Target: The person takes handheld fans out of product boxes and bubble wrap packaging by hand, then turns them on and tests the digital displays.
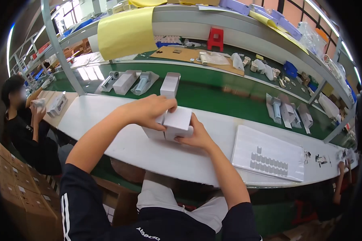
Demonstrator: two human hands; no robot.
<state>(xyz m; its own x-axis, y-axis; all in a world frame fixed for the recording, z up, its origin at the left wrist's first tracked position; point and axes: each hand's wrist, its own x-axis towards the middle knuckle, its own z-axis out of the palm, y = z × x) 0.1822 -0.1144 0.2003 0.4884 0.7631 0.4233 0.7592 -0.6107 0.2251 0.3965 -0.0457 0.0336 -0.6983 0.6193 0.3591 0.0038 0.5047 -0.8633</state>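
A small white cardboard box [178, 117] stands over the white worktop in front of me, between my hands. My right hand [197, 135] grips its right side, thumb near the lower front. From the left, my left hand [151, 111] curls its fingers over the box's upper left edge, with the thumb in front. Another white box-like part [153, 133] shows below my left hand, set off by a dark gap; whether it is a separate box, I cannot tell. Just behind stands an open white box [170, 84].
On the green belt lie bagged grey cylindrical parts [142, 83] and more boxes [125, 82]; similar ones [276, 109] lie right. A white sheet stack with grey labels [268, 154] rests on the worktop [193, 166]. A co-worker [24, 128] sits left; another person's arm [339, 182] is right.
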